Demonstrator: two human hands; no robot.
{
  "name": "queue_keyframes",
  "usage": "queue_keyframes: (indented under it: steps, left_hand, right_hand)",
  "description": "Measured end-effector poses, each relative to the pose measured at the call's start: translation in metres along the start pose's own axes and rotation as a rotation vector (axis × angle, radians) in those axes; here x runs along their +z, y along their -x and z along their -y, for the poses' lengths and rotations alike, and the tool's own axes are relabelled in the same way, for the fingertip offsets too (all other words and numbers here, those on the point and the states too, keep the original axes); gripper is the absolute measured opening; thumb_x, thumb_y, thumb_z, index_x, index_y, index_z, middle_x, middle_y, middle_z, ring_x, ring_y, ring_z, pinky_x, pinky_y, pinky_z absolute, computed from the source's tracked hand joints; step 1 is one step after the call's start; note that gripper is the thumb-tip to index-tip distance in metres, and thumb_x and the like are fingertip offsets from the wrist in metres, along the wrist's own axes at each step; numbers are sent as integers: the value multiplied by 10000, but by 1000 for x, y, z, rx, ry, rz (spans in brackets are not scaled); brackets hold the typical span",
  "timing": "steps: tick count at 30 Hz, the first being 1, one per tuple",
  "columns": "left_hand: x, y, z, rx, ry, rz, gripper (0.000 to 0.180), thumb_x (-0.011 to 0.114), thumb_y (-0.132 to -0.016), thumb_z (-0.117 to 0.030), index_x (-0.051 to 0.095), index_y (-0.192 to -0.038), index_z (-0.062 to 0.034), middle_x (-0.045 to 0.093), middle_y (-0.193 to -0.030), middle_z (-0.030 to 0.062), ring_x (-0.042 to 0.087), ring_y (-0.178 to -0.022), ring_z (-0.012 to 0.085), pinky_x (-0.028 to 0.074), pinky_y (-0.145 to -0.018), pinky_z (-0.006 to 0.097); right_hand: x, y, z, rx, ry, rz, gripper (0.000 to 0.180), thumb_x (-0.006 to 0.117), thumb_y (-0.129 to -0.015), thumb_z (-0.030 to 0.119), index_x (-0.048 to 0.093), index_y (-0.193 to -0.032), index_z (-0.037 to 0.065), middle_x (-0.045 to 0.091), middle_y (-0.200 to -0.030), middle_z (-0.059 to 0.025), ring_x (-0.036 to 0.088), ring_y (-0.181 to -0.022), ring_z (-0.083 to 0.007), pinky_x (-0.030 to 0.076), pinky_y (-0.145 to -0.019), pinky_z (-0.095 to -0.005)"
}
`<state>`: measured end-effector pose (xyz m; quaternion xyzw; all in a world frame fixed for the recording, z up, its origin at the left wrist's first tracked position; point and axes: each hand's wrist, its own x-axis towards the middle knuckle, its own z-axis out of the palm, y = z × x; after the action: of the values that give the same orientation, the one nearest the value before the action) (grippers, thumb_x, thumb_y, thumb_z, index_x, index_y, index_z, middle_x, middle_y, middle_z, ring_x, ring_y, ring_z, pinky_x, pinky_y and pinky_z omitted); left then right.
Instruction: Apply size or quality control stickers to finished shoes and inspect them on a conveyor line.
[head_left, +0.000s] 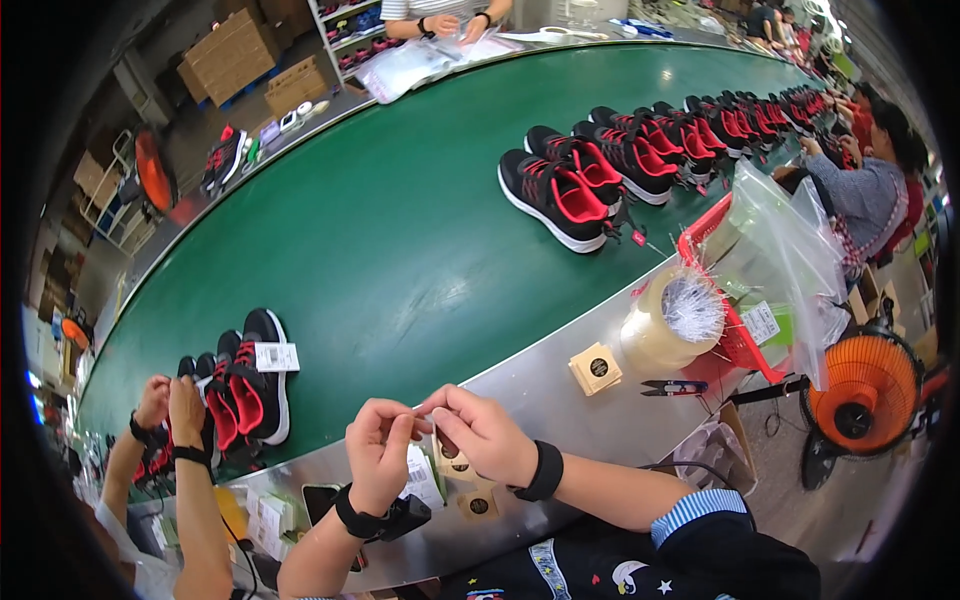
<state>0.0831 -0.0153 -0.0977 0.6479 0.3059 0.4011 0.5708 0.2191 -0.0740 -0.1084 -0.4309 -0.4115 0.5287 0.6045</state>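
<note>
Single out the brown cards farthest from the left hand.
The stack beside the roll; the other brown cards lie much nearer the left hand.

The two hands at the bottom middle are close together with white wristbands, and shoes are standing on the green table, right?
Not white: the head view shows that the left wristband and right wristband are black. The left hand and right hand are close together, and shoes are standing on the green table.

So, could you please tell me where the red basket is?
In the head view, the red basket sits right of centre, between the pale roll on its left and the orange fan on its right.
</note>
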Motion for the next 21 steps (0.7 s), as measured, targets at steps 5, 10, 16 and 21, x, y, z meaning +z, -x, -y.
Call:
queue_keyframes:
  steps: [5, 10, 16, 21]
  left_hand:
    - [2, -19, -5, 39, -347, 190, 26, 535, -819, 1, 520, -823, 22, 599, -710, 70, 598, -646, 119, 469, -561, 235]
    - [27, -77, -19, 148, -661, 245, 177, 600, -760, -41, 529, -916, 3, 604, -773, 86, 579, -674, 153, 453, -603, 262]
    - [104, -168, -10, 450, -944, 435, 303, 625, -743, -103, 523, -1015, -14, 582, -973, 113, 554, -910, 254, 439, -767, 341]
    - [190, -225, 13, 633, -969, 594, 503, 674, -719, -187, 460, -1143, -20, 521, -1131, 139, 482, -1068, 308, 376, -921, 391]
  right_hand:
    - [-36, -15, -14, 226, -347, 210, 131, 520, -867, 161, 528, -797, 50, 447, -586, 46, 381, -523, -28, 300, -456, -190]
    - [-60, -24, -52, 570, -656, 135, 114, 565, -838, 199, 521, -766, 121, 312, -516, 95, 231, -402, -7, 129, -350, -182]
    - [-73, -27, -72, 691, -823, 138, 170, 572, -833, 220, 468, -714, 157, 260, -499, 101, 196, -393, -15, 99, -344, -197]
    - [-58, -25, -74, 708, -826, 147, 175, 578, -819, 275, 482, -723, 165, 290, -527, 93, 229, -416, -22, 121, -358, -200]
